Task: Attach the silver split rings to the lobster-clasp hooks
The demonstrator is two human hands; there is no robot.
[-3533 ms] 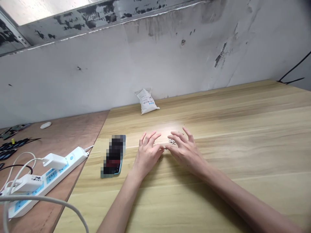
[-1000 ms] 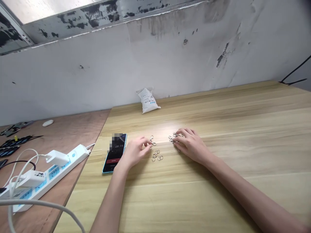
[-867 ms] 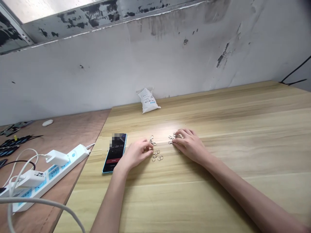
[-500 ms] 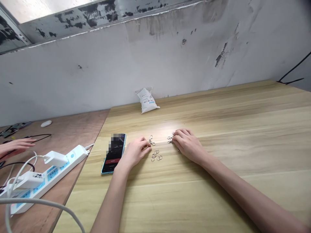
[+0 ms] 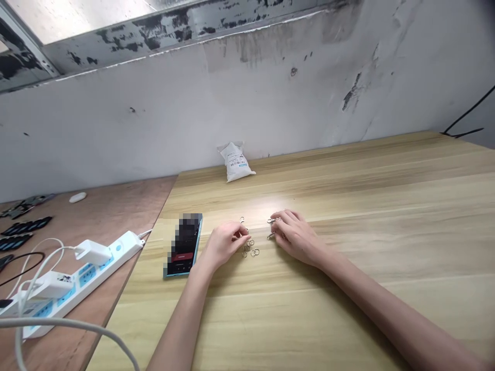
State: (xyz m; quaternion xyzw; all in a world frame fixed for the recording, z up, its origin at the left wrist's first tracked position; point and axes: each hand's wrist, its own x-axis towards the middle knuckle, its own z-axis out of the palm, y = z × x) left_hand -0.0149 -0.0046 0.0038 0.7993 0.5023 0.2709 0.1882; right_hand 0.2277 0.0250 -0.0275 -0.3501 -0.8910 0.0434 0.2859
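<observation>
The right hand [image 5: 297,234] is pinching a metal clasp [image 5: 270,235], slanting leftward toward the left hand [image 5: 225,242], which is hovering beside the metal rings [image 5: 254,252], its grip unclear.

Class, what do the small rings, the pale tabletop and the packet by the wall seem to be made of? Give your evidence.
Small rings: probably metal, smooth and silvery, judging by their pale glint.
Tabletop: wood or wood-look laminate, satin, since streaked grain and a soft sheen show.
Packet: likely thin plastic film, slightly shiny; its top corner looks translucent.
</observation>
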